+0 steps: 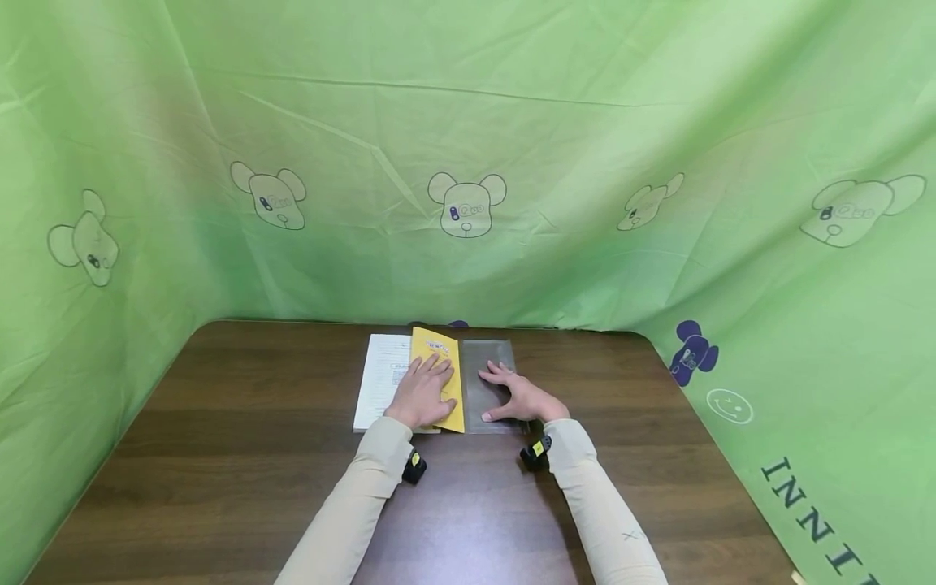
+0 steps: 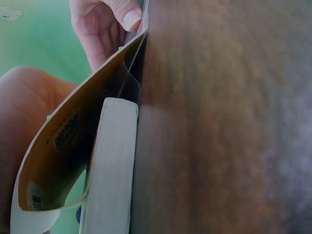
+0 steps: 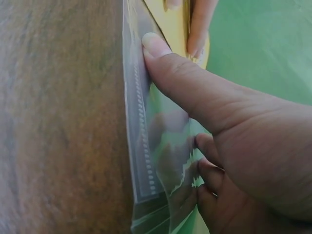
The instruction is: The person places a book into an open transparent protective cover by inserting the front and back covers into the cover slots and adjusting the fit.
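A book lies open near the back of the table, its white pages (image 1: 380,382) at the left and its yellow cover (image 1: 455,382) raised and bowed beside them. My left hand (image 1: 420,396) rests on the yellow cover with fingers extended. The left wrist view shows the thick page block (image 2: 112,165) under the curved cover. To the right, a clear plastic book cover (image 1: 477,349) lies flat, overlapping the yellow cover's edge. My right hand (image 1: 525,398) presses on this plastic, thumb and fingers spread; the right wrist view shows the thumb (image 3: 165,58) against its near edge.
The dark wooden table (image 1: 241,455) extends around the book. A green cloth (image 1: 366,260) with bear-head prints hangs behind the table and along both sides. Black wrist cameras (image 1: 536,455) sit on both wrists.
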`<state>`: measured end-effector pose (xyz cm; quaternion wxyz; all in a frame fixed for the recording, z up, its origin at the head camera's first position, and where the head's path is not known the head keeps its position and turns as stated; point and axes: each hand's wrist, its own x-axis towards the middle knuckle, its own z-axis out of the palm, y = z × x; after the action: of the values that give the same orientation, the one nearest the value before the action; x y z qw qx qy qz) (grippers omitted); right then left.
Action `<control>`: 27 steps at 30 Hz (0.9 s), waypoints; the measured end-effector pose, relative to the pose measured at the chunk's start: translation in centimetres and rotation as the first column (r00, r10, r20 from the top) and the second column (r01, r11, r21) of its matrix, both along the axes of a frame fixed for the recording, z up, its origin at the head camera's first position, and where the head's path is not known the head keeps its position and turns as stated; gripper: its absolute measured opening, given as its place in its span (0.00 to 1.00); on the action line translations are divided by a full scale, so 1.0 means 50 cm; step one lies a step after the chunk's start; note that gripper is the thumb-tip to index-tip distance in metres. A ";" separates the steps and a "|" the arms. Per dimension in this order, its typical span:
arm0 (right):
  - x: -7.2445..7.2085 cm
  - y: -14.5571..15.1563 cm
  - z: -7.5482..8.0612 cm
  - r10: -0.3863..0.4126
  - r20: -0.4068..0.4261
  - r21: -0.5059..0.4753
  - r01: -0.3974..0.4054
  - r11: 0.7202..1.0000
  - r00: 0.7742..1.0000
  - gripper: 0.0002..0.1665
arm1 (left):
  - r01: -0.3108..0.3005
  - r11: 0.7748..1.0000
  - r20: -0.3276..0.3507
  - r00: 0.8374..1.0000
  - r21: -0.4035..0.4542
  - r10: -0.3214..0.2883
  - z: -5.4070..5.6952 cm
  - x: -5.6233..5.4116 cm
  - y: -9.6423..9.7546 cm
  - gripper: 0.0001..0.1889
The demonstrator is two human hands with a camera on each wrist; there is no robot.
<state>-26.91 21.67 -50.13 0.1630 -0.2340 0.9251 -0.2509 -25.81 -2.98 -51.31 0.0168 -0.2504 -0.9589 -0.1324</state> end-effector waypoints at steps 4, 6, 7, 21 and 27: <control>-0.001 -0.003 -0.001 0.003 -0.004 -0.003 -0.003 1.000 1.000 0.52 | -0.005 1.000 0.013 1.000 -0.009 0.005 0.004 0.001 0.000 0.34; -0.001 -0.003 -0.002 0.001 -0.004 -0.001 -0.001 1.000 1.000 0.52 | -0.006 1.000 0.023 1.000 -0.012 0.006 0.004 0.001 0.000 0.34; -0.001 -0.002 -0.003 0.000 -0.004 0.001 0.000 1.000 1.000 0.52 | -0.004 1.000 0.028 1.000 -0.017 0.005 0.004 0.000 0.001 0.34; 0.002 0.003 -0.006 0.028 -0.007 -0.027 -0.028 0.999 1.000 0.52 | 0.009 0.998 0.044 0.999 -0.058 -0.007 0.012 0.002 0.011 0.34; 0.004 0.003 -0.005 0.029 -0.006 -0.034 -0.029 0.999 1.000 0.52 | 0.010 0.997 0.044 0.999 -0.076 -0.007 0.014 0.002 0.014 0.34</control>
<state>-26.70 21.81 -50.37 0.1599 -0.2510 0.9177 -0.2633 -25.70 -2.27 -50.61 -0.0142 -0.2520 -0.9623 -0.1012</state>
